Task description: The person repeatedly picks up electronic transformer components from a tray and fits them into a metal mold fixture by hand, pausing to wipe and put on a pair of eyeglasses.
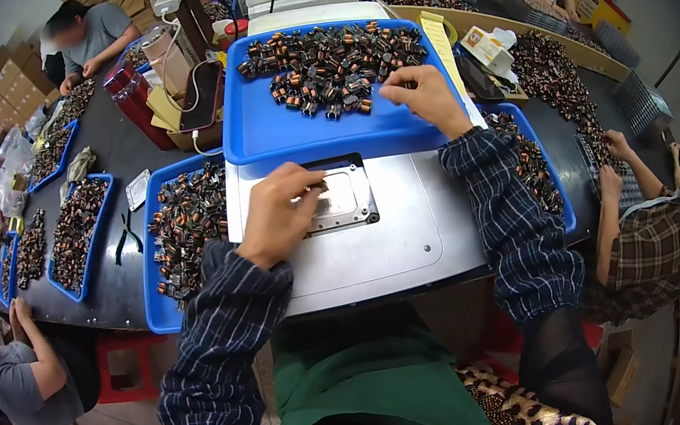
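My left hand (280, 213) hovers over a square recessed fixture (344, 197) set in a silver metal plate (366, 262). Its thumb and forefinger are bent toward each other; whether a small part sits between them cannot be made out. My right hand (429, 99) is over the right side of a raised blue tray (256, 132), fingers pinched together, their grip too small to read. A heap of small copper-wound coil parts (334, 62) fills the back of that tray, just beyond the right fingertips.
Blue bins of similar parts flank the plate, one on the left (155, 295) and one on the right (569, 212). Green-handled pliers (127, 235), a red flask (134, 103) and a phone (202, 96) lie or stand to the left. Several co-workers sit around the dark table (116, 288).
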`<state>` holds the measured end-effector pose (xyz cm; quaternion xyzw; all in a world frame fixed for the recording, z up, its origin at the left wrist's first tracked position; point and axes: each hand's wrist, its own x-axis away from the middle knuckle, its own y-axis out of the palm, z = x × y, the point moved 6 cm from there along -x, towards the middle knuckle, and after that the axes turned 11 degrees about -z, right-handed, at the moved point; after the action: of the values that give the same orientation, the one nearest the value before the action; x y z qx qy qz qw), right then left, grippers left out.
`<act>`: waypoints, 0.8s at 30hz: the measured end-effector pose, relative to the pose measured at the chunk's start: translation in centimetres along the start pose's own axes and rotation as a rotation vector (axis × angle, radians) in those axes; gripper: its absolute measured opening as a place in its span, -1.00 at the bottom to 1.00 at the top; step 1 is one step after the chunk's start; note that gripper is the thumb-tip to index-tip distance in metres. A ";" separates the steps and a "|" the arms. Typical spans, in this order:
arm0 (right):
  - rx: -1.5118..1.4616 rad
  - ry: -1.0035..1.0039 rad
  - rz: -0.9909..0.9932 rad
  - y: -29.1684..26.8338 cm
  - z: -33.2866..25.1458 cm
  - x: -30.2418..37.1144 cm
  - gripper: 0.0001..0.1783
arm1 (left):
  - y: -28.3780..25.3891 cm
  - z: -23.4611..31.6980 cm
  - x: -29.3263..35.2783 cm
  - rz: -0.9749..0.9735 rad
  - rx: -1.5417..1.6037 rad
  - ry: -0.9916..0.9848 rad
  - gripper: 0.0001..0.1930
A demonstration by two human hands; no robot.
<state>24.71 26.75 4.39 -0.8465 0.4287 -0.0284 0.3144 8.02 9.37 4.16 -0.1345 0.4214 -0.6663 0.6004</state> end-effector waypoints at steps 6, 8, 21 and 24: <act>0.651 -0.003 -0.006 2.5 -1.5 -0.6 -0.68 | -7.3 -4.7 5.0 0.466 -0.333 -0.289 -0.83; 0.591 -0.029 -0.024 2.7 -1.4 -1.0 -0.68 | -7.6 -5.8 5.1 0.450 -0.445 -0.285 -0.81; -0.248 -0.150 -0.256 4.9 -3.6 2.2 -0.85 | -1.3 -7.4 -9.5 0.159 -0.498 -0.102 -0.76; 0.005 -0.301 -0.375 7.3 -6.3 4.1 -0.80 | -1.1 -7.0 -8.3 0.058 -0.464 -0.230 -0.80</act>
<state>20.11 17.28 4.49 -0.9051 0.2125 0.0389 0.3662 4.46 19.68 3.45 -0.3313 0.4956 -0.5148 0.6161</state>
